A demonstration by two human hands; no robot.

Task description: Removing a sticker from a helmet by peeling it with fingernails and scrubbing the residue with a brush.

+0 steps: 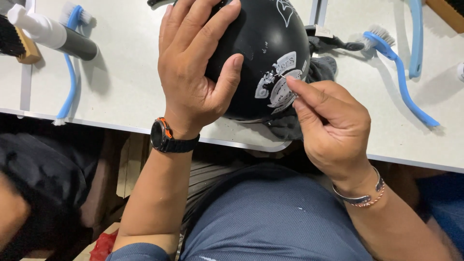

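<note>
Black helmet (261,53), glossy and rounded, sits at the near edge of the white desk (125,82), roughly midway along it, with a worn grey-white decal (280,82) on the side turned toward the person. The left hand (193,72) lies spread over the helmet's left flank, palm against the shell and thumb pressed near the decal, steadying it; a black wristwatch with an orange accent (166,136) is strapped to that wrist. The right hand (328,125) is pinched shut on a thin pointed tool (282,76), thumb and forefinger closed around it, its tip touching the decal's upper edge; what kind of tool it is cannot be told. A metal bracelet (360,195) circles the right wrist. A dark grey cloth (319,72) is bunched under and just beside the helmet on its right. Farther right on the desk lies a blue long-handled brush (401,77), angled toward the near edge, and another blue handle (415,38) lies near the far right corner. Toward the far left corner stand a white and dark grey tube-shaped bottle (53,36) lying on its side, a second blue brush (71,67) running toward the near edge, and a wooden-backed bristle brush (17,43) at the left edge.
</note>
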